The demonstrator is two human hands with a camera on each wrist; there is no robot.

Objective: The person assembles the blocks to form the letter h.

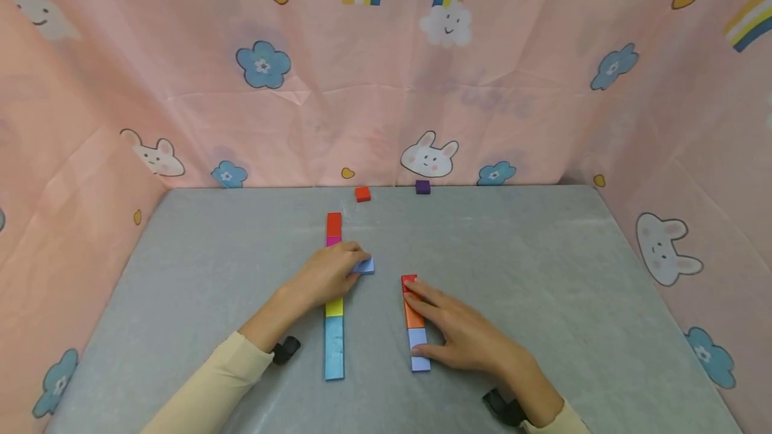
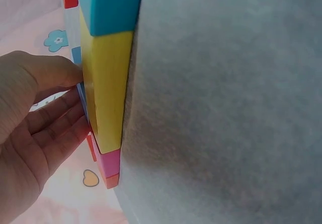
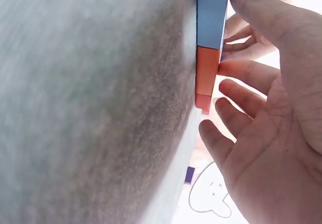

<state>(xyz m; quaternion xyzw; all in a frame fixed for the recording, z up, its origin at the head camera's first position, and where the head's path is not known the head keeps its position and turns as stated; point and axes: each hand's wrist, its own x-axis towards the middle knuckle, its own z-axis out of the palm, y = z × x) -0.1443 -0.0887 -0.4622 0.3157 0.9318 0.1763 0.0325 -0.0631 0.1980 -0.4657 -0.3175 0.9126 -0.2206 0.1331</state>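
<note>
My left hand (image 1: 330,269) reaches over the left row of coloured blocks and pinches a light blue block (image 1: 365,266) between thumb and fingers, on the row's right side. That row shows a red block (image 1: 334,224), a magenta block (image 1: 334,241), a yellow block (image 1: 334,307) and a long blue block (image 1: 334,348); the hand hides part of it. My right hand (image 1: 464,330) rests with loosely spread fingers on the shorter right row. Under its fingertips lie a red block (image 1: 409,280) and an orange block (image 1: 413,317); its thumb touches another light blue block (image 1: 419,357).
Near the back edge of the grey table (image 1: 519,246) lie a small red-orange block (image 1: 362,194) and a dark purple block (image 1: 423,187). A pink patterned cloth (image 1: 338,119) hangs behind the table and along both sides.
</note>
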